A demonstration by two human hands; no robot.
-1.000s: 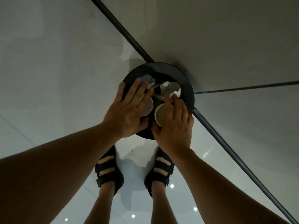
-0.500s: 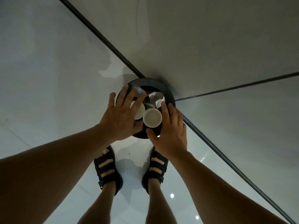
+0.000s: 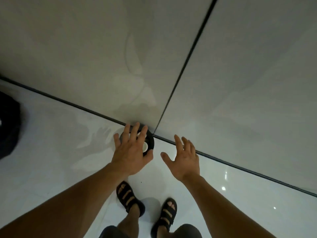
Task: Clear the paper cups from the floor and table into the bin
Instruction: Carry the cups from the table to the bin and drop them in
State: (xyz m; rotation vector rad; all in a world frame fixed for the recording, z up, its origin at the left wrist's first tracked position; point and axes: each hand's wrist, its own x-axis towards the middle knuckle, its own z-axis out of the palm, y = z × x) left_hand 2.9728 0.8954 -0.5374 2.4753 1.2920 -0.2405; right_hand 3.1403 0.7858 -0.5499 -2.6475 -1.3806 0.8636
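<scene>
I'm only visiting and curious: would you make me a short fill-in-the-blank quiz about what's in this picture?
1. The left hand and the right hand are spread open and hold ____.
2. The hand covering part of the black bin is the ____ one.
3. The paper cup seen in the bin is ____ in colour.
Missing words: nothing; left; white.

Dim, soft (floor glare), edges warped.

Left hand (image 3: 132, 152) spread above bin (image 3: 151, 142); paper cup (image 3: 145, 146) seemingly inside.
</scene>
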